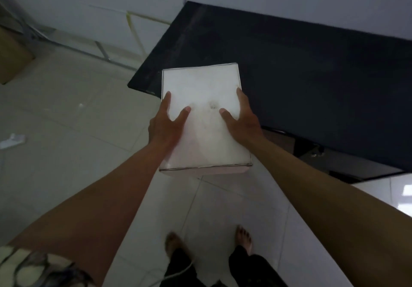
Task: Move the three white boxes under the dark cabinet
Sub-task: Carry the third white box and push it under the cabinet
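While both bare arms reach forward and down from the bottom corners of the head view, a white box (204,117) is held between the two hands above the pale tiled floor (66,130). The left hand (166,120) clasps the box's left edge, its thumb laid across the top face and its fingers running forward along the side; the right hand (242,117) mirrors it on the right edge, thumb on top, fingers wrapped down the side. Both grips are firm holds on the box, palms pressing inward. The box is tilted slightly, its far end overlapping the near left corner of the dark cabinet (289,75), whose flat black top fills the right and far part of the scene. Only this one white box can be seen. Whether the box touches the cabinet cannot be told.

Below the box, two bare feet (244,238) stand on the tiles beneath dark trouser legs. At the far left edge sits a brown cardboard box (13,55), and nearer, a small white scrap (13,140) lies on the floor. A patterned sleeve (33,269) shows at the bottom left corner.
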Available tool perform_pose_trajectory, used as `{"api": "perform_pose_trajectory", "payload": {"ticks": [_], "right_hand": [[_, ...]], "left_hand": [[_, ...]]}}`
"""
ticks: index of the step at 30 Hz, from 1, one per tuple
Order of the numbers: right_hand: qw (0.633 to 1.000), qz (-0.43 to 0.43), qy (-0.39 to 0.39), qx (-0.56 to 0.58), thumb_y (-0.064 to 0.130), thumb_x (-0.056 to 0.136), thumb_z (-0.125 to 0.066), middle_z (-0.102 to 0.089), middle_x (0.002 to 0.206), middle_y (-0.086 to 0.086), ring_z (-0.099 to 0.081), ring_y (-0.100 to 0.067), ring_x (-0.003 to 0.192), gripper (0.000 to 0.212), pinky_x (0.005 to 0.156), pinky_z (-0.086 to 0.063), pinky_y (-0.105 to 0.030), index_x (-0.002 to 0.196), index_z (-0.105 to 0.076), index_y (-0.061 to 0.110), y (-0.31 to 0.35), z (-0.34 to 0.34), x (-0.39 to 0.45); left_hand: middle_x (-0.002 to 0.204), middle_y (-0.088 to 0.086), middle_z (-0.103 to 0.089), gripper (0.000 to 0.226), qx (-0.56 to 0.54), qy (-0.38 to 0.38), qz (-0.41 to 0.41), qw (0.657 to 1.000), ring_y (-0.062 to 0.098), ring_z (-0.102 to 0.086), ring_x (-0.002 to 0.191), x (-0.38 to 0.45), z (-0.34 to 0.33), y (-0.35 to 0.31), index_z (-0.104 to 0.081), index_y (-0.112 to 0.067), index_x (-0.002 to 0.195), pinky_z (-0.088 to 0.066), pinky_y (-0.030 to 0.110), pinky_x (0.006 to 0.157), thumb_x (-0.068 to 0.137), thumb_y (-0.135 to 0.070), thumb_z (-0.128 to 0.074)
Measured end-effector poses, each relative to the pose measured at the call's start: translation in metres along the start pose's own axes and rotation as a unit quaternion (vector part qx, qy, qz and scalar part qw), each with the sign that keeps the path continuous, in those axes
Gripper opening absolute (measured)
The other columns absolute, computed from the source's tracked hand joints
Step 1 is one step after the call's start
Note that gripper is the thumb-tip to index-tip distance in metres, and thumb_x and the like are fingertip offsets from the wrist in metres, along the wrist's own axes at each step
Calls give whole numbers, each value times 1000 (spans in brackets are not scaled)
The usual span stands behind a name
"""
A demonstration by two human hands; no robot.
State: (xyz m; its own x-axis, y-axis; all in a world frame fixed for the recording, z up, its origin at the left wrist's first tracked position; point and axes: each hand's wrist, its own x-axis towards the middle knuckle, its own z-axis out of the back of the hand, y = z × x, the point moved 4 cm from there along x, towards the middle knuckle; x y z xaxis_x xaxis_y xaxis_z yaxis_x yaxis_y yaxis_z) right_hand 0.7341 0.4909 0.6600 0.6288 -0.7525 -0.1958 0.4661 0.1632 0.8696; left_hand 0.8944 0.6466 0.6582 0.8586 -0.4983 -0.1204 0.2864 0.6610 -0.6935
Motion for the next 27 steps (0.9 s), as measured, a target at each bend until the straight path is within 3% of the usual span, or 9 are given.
{"api": "perform_pose_trajectory", "payload": {"ticks": [7, 14, 19, 27], "right_hand": [[995, -24, -91, 25, 46, 92, -57, -30, 156, 16, -36, -14, 138, 73, 105, -30, -24, 152, -15, 42, -17, -48, -35], [986, -30, -160, 39, 42, 93, -58, -27, 155, 21, -29, 10, 128, 75, 98, -24, -11, 154, -15, 35, -22, -84, -92], [985, -64, -158, 22, 42, 93, -59, -30, 155, 16, -37, -9, 135, 74, 101, -29, -20, 154, -16, 34, -43, -87, -126], [983, -115, -145, 7, 46, 93, -58, -42, 150, 5, -49, -23, 127, 74, 101, -37, -28, 153, -14, 39, -105, -84, -132]], "left_hand": [[155, -8, -38, 78, -6, 66, -53, 996, 31, -41, 137, 9, 8, 42, -16, -48, 150, -32, 43, 110, 84, -76, -46], [153, -6, -40, 77, -2, 113, -100, 989, 29, -43, 135, -6, 22, 74, -18, -48, 150, -34, 40, 108, 84, -74, -47], [150, -4, -45, 77, 7, 149, -90, 985, 30, -45, 133, -34, 10, 92, -17, -51, 149, -35, 40, 106, 83, -76, -48], [147, 3, -48, 76, 29, 164, -77, 983, 35, -47, 130, -52, -45, 108, -19, -50, 149, -36, 43, 106, 83, -75, -48]]}}
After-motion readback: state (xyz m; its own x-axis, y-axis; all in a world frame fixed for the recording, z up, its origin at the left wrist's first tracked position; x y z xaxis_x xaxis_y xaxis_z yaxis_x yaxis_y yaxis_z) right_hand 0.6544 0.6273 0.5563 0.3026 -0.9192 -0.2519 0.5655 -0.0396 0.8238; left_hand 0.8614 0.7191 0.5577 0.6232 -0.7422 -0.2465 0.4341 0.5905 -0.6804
